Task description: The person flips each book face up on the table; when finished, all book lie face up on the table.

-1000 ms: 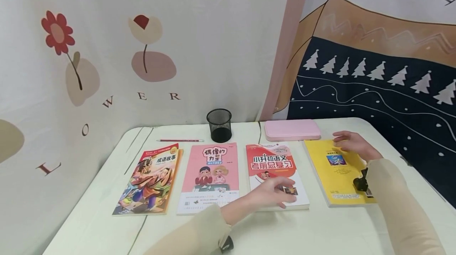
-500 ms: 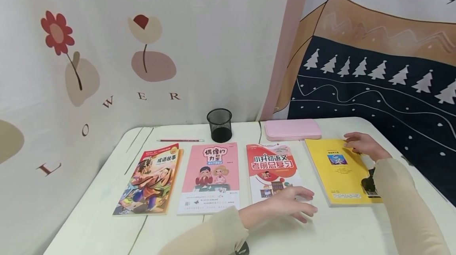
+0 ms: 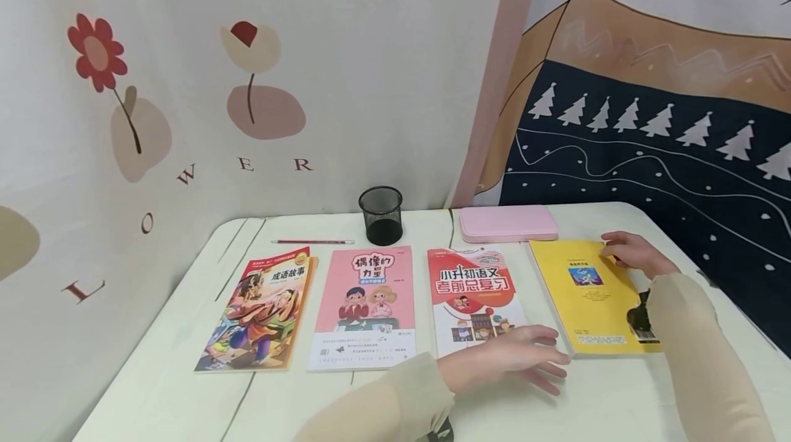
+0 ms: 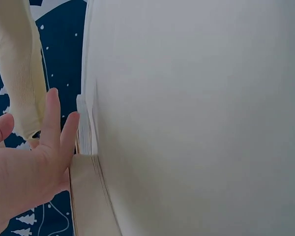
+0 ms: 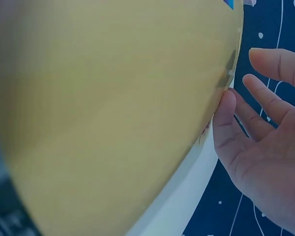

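Observation:
A yellow book [image 3: 571,298] lies at the right of the table. My right hand [image 3: 639,253] is at its upper right edge; in the right wrist view a fingertip of the right hand [image 5: 265,142] touches or nearly touches that edge. Fingers of my left hand [image 3: 509,363] are spread and loosely extended, with nothing between them. The left hand covers the lower right part of a red-and-white book [image 3: 472,284], and its fingertips are close to the yellow book's lower left corner. In the left wrist view the left hand [image 4: 34,162] appears beside book edges.
Further left lie a pink-and-white book [image 3: 371,305] and a colourful illustrated book [image 3: 259,311]. Behind the books are a pencil [image 3: 312,242], a black mesh pen cup [image 3: 381,215] and a pink case [image 3: 509,224]. Printed curtains [image 3: 371,85] hang behind the table.
My left hand has moved right, from over the red-and-white book to near the yellow book's lower left corner. My right hand has shifted slightly right to the yellow book's edge.

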Tool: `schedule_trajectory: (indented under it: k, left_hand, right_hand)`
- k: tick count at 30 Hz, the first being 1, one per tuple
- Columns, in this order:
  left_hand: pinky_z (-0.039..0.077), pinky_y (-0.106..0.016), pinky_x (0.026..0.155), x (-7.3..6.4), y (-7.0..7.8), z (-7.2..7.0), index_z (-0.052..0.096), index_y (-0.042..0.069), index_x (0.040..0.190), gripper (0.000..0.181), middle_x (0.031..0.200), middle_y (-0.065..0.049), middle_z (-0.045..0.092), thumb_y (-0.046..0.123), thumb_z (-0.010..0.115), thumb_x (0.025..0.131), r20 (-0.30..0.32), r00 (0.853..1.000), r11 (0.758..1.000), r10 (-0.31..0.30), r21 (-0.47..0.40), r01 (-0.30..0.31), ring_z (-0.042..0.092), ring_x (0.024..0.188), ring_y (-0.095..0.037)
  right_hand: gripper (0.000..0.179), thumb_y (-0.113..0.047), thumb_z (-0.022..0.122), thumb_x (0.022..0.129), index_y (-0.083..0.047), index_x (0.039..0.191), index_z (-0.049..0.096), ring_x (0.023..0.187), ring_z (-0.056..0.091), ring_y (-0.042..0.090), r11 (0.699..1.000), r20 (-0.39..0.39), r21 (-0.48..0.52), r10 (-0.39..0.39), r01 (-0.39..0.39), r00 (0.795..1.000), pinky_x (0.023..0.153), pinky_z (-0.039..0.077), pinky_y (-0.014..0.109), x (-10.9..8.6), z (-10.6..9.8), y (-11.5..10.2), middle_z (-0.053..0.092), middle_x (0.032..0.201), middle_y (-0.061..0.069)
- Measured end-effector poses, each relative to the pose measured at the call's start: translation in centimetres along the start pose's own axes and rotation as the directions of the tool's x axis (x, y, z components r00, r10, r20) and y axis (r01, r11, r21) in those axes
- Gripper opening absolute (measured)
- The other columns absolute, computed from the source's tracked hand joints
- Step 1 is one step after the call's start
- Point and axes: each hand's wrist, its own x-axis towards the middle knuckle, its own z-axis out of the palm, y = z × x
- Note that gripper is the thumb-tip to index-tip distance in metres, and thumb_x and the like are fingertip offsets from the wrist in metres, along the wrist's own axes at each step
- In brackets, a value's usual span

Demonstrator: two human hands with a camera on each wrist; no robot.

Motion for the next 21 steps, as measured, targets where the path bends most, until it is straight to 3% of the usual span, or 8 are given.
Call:
schedule_trajectory:
  k: [3,6,12,18,21]
  left_hand:
    - [0.048,-0.041,0.076,0.4,-0.1,0.6,0.036,0.003,0.129,0.049,0.105,-0.016,0.058,0.007,0.055,0.085,-0.003,0.999,0.999,-0.034,-0.034,0.034,0.058,0.092,-0.032]
    - [0.046,-0.046,0.076,0.7,-0.1,1.2,0.031,0.003,0.133,0.053,0.116,-0.017,0.05,0.004,0.054,0.085,-0.005,0.999,0.994,-0.054,-0.09,0.053,0.054,0.098,-0.033]
    - [0.046,-0.049,0.074,1.3,-0.5,1.9,0.028,0.001,0.134,0.056,0.12,-0.019,0.046,-0.001,0.053,0.083,-0.056,0.997,0.986,-0.056,-0.158,0.046,0.052,0.1,-0.035]
    - [0.049,-0.043,0.069,1.8,-0.9,2.7,0.034,-0.002,0.129,0.054,0.129,-0.015,0.038,-0.009,0.054,0.079,-0.113,0.994,0.991,-0.002,-0.136,-0.013,0.056,0.091,-0.031]
    - [0.05,-0.041,0.069,2.0,-0.9,3.2,0.036,-0.003,0.126,0.052,0.121,-0.015,0.043,-0.01,0.055,0.078,-0.141,0.99,0.994,0.003,-0.107,-0.018,0.057,0.088,-0.029]
  right_hand:
    - [0.066,-0.021,0.049,0.086,0.01,0.134,0.016,0.102,0.032,0.039,1.0,0.022,-0.005,-0.002,0.002,1.0,0.083,0.037,0.04,0.1,-0.1,0.0,0.018,0.129,0.034]
    - [0.068,-0.022,0.049,0.087,0.01,0.134,0.013,0.106,0.028,0.041,1.0,0.044,-0.008,-0.006,0.006,0.999,0.091,0.031,0.048,0.3,-0.1,0.0,0.013,0.132,0.034]
    - [0.071,-0.025,0.048,0.087,0.01,0.135,0.009,0.109,0.026,0.043,0.999,0.074,-0.033,-0.002,0.005,0.997,0.095,0.024,0.054,0.7,-0.2,0.1,0.008,0.134,0.035]
    - [0.074,-0.028,0.048,0.087,0.01,0.135,0.007,0.108,0.027,0.043,0.999,0.085,-0.05,0.013,-0.008,0.996,0.095,0.024,0.055,0.8,-0.4,0.3,0.008,0.134,0.035]
    - [0.075,-0.03,0.049,0.087,0.009,0.135,0.006,0.107,0.027,0.043,0.999,0.087,-0.044,0.017,-0.013,0.996,0.094,0.025,0.055,0.9,-0.4,0.3,0.009,0.134,0.035]
